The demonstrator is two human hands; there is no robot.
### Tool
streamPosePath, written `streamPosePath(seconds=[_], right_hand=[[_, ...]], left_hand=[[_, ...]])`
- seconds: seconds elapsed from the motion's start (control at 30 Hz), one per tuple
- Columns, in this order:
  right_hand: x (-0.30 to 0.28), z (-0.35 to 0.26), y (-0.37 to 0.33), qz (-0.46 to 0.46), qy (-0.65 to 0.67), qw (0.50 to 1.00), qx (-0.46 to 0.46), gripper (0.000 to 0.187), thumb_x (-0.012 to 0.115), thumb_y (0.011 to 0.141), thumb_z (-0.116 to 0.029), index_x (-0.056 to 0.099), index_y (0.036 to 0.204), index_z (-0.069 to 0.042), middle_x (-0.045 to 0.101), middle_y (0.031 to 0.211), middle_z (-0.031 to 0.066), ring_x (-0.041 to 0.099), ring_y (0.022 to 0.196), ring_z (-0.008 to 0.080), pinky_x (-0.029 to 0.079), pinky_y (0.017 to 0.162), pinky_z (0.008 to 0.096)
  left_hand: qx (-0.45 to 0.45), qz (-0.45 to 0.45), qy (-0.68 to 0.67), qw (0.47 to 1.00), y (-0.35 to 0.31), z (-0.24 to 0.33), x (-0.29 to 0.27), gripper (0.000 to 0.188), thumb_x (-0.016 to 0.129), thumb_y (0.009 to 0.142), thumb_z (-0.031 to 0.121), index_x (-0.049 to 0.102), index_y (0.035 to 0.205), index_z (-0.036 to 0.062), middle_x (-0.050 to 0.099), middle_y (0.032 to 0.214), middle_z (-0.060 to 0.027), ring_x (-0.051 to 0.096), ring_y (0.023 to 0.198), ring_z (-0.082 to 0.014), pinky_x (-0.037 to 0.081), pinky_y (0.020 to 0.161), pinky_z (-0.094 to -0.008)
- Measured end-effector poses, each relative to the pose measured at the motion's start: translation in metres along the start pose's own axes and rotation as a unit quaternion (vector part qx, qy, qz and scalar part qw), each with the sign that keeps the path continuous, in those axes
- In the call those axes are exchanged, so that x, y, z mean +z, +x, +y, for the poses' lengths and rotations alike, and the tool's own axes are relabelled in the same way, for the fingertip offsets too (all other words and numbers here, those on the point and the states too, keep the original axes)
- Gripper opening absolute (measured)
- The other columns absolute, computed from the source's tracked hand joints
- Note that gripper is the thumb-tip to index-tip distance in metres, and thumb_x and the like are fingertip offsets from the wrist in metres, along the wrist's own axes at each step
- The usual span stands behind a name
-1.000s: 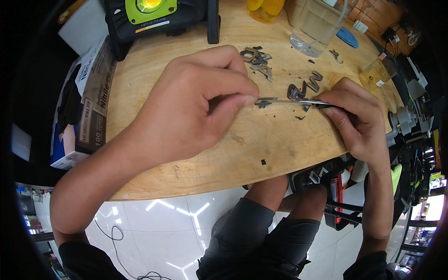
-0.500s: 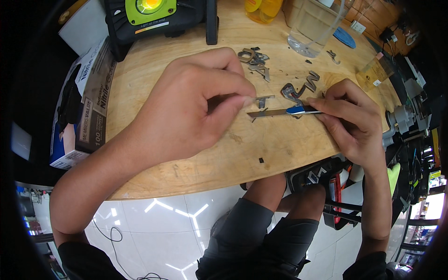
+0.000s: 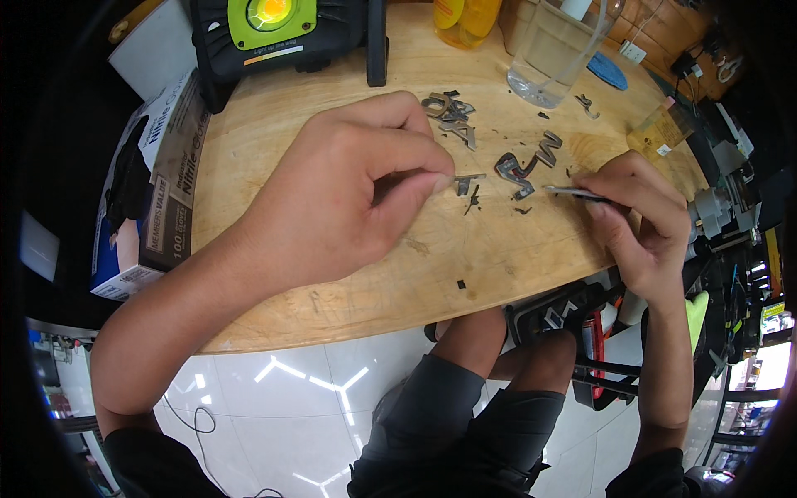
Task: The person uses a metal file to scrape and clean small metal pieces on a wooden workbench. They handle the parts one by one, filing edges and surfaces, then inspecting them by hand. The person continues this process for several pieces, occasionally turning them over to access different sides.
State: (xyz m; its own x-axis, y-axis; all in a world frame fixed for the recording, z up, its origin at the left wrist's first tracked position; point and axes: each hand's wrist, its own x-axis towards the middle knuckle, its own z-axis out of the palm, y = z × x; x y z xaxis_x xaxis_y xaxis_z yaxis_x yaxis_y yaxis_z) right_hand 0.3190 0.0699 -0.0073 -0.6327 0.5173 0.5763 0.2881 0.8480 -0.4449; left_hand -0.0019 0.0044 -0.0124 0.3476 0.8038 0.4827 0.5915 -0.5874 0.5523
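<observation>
My left hand (image 3: 349, 183) pinches a small grey letter-shaped piece (image 3: 464, 186) between thumb and forefinger, just above the wooden table. Thin dark strips (image 3: 473, 201) lie beside it. Held in the fingers of my right hand (image 3: 641, 222), a thin metal blade (image 3: 569, 192) is turned nearly edge-on and points left, apart from the piece. Between the hands and farther back lie a curved S-like letter (image 3: 516, 173) and a zigzag metal letter (image 3: 549, 148). Several more metal letters (image 3: 448, 108) are heaped beyond my left fingertips.
A black and green work light (image 3: 274, 50) stands at the back left, with a glove box (image 3: 166, 220) in front. Along the back are an orange bottle (image 3: 466, 18), a clear container of liquid (image 3: 544, 73) and a blue pad (image 3: 608, 71). A black scrap (image 3: 462, 285) lies near the front edge.
My right hand has drawn the blade right, away from the letter piece, and turned it from broadside to edge-on. My left hand keeps its pinch nearly in place.
</observation>
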Motion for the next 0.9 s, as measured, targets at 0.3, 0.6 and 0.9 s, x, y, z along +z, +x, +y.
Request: streamPosePath(seconds=[0.3, 0.6, 0.9], right_hand=[[-0.001, -0.001, 0.013, -0.033, -0.076, 0.996, -0.028, 0.021, 0.071, 0.088, 0.008, 0.078, 0.108, 0.005, 0.069, 0.090, 0.0145, 0.067, 0.078, 0.0255, 0.050, 0.069, 0.0324], [0.002, 0.007, 0.015, -0.042, -0.049, 0.998, -0.023, 0.020, 0.071, 0.089, 0.007, 0.077, 0.108, 0.007, 0.068, 0.089, 0.0141, 0.066, 0.076, 0.0256, 0.050, 0.068, 0.0321], [0.007, 0.006, 0.011, -0.041, -0.052, 0.998, -0.015, 0.019, 0.072, 0.089, 0.006, 0.077, 0.107, 0.006, 0.065, 0.085, 0.0134, 0.063, 0.071, 0.0256, 0.047, 0.064, 0.0331]], left_hand=[[0.026, 0.001, 0.012, 1.000, 0.001, -0.003, -0.002, 0.008, 0.074, 0.094, -0.004, 0.077, 0.102, -0.0041, 0.064, 0.091, -0.0088, 0.063, 0.079, -0.0191, 0.048, 0.071, -0.0304], [0.037, 0.011, 0.017, 0.999, 0.002, -0.006, 0.002, 0.012, 0.073, 0.093, -0.005, 0.078, 0.104, -0.0040, 0.064, 0.091, -0.0089, 0.063, 0.079, -0.0197, 0.048, 0.071, -0.0304], [0.047, 0.012, 0.011, 0.999, 0.002, -0.006, 0.001, 0.013, 0.073, 0.093, -0.006, 0.078, 0.105, -0.0041, 0.064, 0.091, -0.0091, 0.063, 0.079, -0.0192, 0.049, 0.071, -0.0302]])
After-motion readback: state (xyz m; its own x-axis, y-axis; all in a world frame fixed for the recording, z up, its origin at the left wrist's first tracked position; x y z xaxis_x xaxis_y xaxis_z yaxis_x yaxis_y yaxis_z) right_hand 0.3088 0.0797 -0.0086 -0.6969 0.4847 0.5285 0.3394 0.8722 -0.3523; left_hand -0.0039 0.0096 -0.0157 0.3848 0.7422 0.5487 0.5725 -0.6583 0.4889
